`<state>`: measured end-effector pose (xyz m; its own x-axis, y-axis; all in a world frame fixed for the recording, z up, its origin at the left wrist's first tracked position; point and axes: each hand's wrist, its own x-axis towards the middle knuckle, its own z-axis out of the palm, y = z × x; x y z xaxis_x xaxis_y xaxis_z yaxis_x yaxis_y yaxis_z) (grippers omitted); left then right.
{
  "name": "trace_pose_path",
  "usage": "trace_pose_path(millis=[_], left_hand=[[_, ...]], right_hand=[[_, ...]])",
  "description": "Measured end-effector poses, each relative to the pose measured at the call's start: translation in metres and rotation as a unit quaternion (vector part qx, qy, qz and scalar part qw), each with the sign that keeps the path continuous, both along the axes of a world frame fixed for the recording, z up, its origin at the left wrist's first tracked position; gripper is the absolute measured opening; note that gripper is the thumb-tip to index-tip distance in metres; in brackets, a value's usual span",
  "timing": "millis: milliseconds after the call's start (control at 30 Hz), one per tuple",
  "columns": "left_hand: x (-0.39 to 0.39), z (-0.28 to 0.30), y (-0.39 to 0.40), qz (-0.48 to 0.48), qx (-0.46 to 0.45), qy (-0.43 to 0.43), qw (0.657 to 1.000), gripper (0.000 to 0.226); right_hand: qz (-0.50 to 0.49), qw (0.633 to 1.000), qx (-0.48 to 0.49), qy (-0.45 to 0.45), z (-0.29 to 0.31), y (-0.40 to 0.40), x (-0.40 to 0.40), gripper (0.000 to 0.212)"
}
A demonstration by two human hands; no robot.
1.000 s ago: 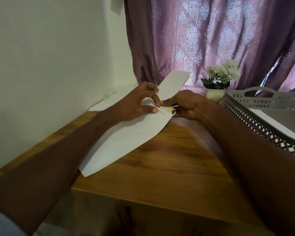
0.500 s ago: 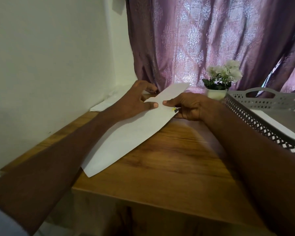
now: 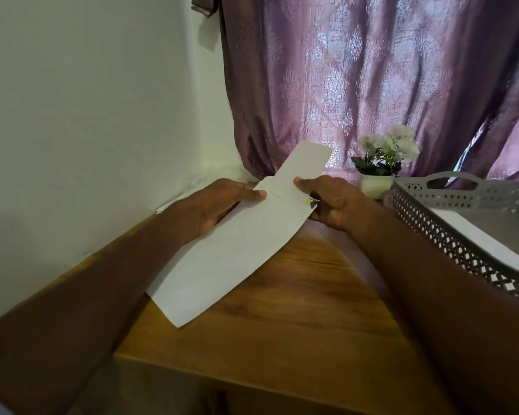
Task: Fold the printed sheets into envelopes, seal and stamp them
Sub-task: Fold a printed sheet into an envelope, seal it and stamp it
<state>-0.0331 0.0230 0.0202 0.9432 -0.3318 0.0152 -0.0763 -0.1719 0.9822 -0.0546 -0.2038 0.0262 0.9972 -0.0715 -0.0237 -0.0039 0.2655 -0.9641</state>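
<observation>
Since a second ago, both hands have shifted from pinching at the small yellow-and-dark mark to gripping the paper's two long edges, and the far flap now stands straighter up toward the curtain.

A long white envelope (image 3: 240, 253) is lying at a slant on the wooden table (image 3: 306, 319), its near corner pointing to 7 o'clock and its far end rising toward 1 o'clock. The far end is an open flap (image 3: 304, 164), lifting clear of the table in front of the curtain. A small yellow-and-dark stamp (image 3: 310, 203) is sitting at the envelope's right edge, just below the fold line.

The left hand (image 3: 213, 205) is holding the envelope's left edge at about 10 o'clock from the stamp — thumb pressing on top, the other fingers tucked underneath, clamped on the paper. The right hand (image 3: 333, 202) is gripping the right edge, thumb lying across the flap's base and fingers curling beneath, just beside the stamp. Both forearms are reaching in from the bottom corners.

Further out, more white sheets (image 3: 174, 202) are lying against the white wall at 9 o'clock, partly hidden behind the left hand. At 2 o'clock a small white pot of white flowers (image 3: 384, 157) is standing near the purple patterned curtain (image 3: 372, 79). At 3 o'clock a grey perforated tray (image 3: 450, 235) is resting on the table — a white sheet (image 3: 489, 244) lying inside it.
</observation>
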Motion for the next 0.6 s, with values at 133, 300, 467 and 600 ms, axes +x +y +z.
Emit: trace_pose_path(millis=[133,300,467,600], left_hand=[[0.0022,-0.0033,0.002,0.016,0.016,0.013,1.0,0.041],[0.0045,-0.004,0.0005,0.024,-0.039,0.002,0.999,0.028],[0.007,-0.0058,0.0014,0.058,-0.047,-0.011,0.997,0.024],[0.005,-0.0046,0.0004,0.057,-0.042,-0.016,0.997,0.021]], right_hand=[[-0.011,1.0,-0.016,-0.011,0.0004,0.0048,0.001,0.035],[-0.062,0.998,-0.029,0.001,0.0008,-0.0019,0.0053,0.009],[-0.01,0.998,-0.056,0.014,-0.001,-0.0037,0.0002,0.02],[-0.016,1.0,-0.026,-0.001,0.0008,-0.0044,0.0001,0.023]])
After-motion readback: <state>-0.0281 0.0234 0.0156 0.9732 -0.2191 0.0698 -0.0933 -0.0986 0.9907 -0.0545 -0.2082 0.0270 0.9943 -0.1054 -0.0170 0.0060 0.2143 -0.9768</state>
